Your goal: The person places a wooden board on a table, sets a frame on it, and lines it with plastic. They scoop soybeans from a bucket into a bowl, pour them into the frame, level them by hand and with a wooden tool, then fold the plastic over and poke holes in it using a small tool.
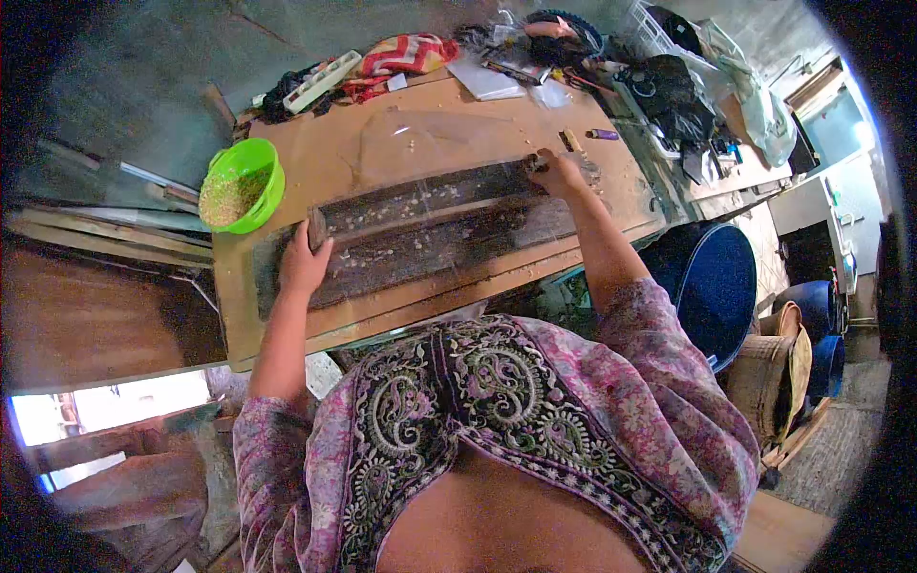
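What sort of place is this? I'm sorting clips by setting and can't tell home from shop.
Probably a small home workshop. A worn wooden workbench is cluttered at the back with a power strip and tools, and a green bowl of grain-like bits sits beside the long dark slab both hands hold.

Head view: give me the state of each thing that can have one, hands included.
Left hand: gripping the left end of the dark board.
Right hand: closed on the board's right end.
Dark board: flat on the table, scattered with light bits.
Green bowl: upright at the table's left edge, partly filled with grain.
Table: cluttered along its far edge.
Blue barrel: standing on the floor to the right.
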A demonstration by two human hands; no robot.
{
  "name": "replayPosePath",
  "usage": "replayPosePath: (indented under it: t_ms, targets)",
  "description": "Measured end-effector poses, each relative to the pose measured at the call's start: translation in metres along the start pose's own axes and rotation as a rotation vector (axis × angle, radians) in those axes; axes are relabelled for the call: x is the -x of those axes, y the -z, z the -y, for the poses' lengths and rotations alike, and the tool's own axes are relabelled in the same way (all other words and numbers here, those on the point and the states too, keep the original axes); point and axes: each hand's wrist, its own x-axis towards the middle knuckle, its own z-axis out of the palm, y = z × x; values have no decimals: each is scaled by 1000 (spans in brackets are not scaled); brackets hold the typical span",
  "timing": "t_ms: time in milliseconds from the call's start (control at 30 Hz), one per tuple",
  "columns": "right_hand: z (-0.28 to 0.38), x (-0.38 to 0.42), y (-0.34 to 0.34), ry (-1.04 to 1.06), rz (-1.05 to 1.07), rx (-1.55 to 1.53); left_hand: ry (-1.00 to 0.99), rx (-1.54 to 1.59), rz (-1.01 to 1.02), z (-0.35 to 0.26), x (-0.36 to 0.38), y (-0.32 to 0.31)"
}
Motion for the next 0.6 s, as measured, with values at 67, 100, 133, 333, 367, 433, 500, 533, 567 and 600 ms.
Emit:
replayPosePath:
  t_ms: [67,100,133,333,367,433,500,533,567,600]
  targets:
    - [-10,-6,-7,12,-129,127,88,52,119,5,-10,9]
    - [-14,-7,-9,19,-119,123,182,104,232,5,-14,17]
    - [-17,-8,-10,19,-132,134,170,73,179,4,-14,20]
    - [-38,-25,12,222,-18,339,196,326,396,18,-29,32]
    - [4,3,40,196,23,312,230,376,483,20,-33,37]
    - [48,25,69,183,66,284,198,392,478,20,-43,46]
    - [50,11,80,139,-68,253,176,436,599,16,-60,56]
    - [56,6,87,253,-6,132,148,356,571,11,-69,63]
    - [47,-12,89,265,-16,131,145,353,556,9,-78,67]
    - [27,-39,88,216,-9,-156,243,443,567,8,-88,72]
